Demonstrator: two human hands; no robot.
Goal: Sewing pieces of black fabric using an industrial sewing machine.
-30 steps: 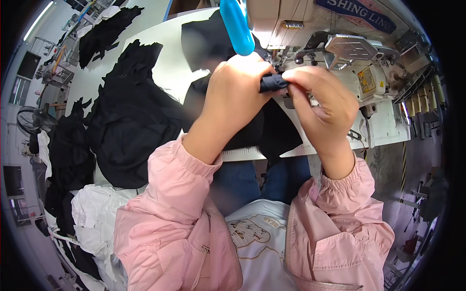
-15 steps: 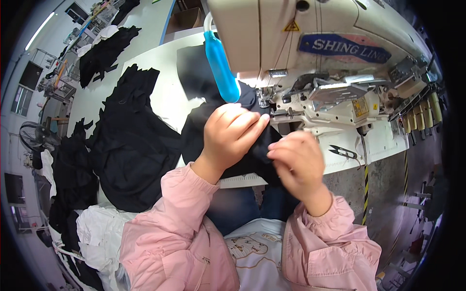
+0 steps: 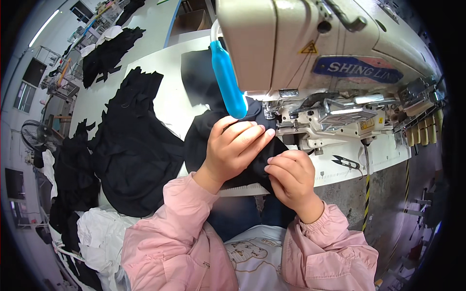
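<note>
A piece of black fabric lies on the white table under the presser foot of a sewing machine. My left hand is closed on this fabric just in front of the foot, fingers pinched along its right edge. Lower and to the right, my right hand pinches the same fabric's edge between thumb and fingers. The fabric drops over the table's front edge between my hands. What lies under my fingers is hidden. A blue tubular lamp hangs just above my left hand.
More black fabric pieces are heaped on the left. Thread snips lie on the table at the right. A crumpled white bag stands at lower left. The machine's metal looper parts jut out right of the foot.
My right hand has shifted slightly left and down, nearer my left hand, still pinching the fabric. The machine and table sit a little lower and further right in view.
</note>
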